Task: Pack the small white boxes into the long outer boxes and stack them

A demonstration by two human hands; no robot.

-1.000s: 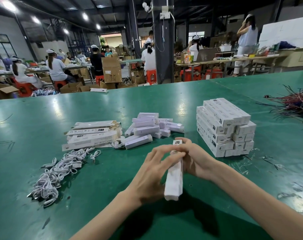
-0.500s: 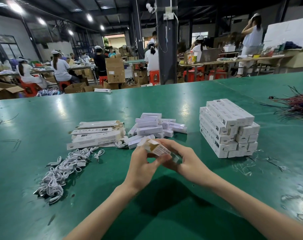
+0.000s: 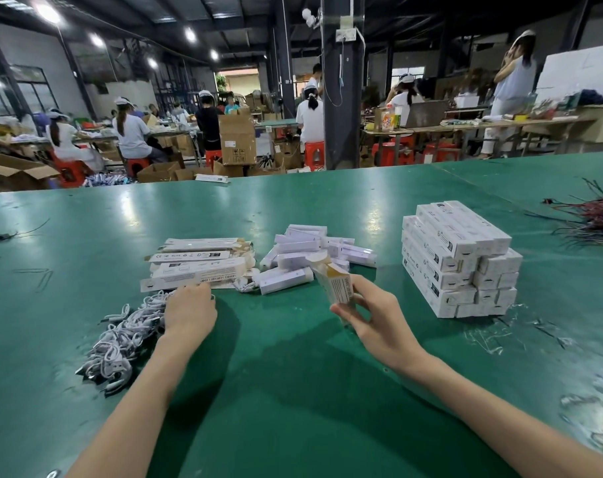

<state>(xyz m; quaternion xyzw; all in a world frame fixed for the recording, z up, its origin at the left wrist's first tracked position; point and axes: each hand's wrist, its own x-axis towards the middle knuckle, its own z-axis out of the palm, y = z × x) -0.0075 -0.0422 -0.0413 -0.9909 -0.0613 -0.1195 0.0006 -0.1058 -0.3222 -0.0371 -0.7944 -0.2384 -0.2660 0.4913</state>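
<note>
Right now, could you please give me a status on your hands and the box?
Right hand gripping a long outer box, far end open. Left hand by the cable pile and flat cartons, grip unseen. Path to small white boxes clear.

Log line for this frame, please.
left hand by cable pile, grip hidden | right hand holds open outer box, tilted | finished stack at right

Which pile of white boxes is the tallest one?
The neat stack of long white printed cardboard boxes on the right. The heap of small white boxes in the middle and the flattened long boxes on the left lie much lower.
</note>
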